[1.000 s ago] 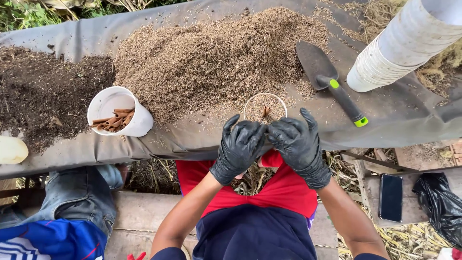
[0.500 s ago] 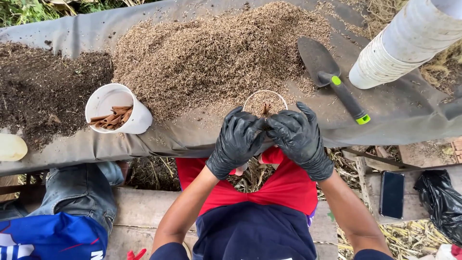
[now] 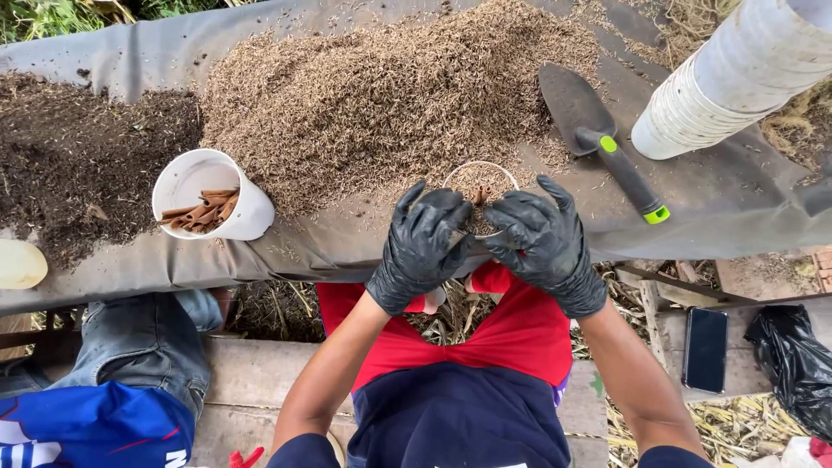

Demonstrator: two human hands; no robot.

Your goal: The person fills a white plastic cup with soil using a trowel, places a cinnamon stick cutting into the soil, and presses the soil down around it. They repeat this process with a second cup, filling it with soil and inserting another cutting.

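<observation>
Small round white plastic cup (image 3: 482, 178), filled with tan husk mix and a brown stick, at the near edge of the grey tarpaulin-covered table (image 3: 728, 208). My left hand (image 3: 419, 247) and right hand (image 3: 544, 243), black-gloved, cup its near rim with fingers curled around it. Beyond: heap of tan husks (image 3: 390, 95); right, green-handled black trowel (image 3: 598, 139).

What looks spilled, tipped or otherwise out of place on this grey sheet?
The white plastic cup of brown sticks lies tipped on its side beside the tan husk pile. Husks are scattered loosely across the grey sheet. Nothing looks damaged.
</observation>
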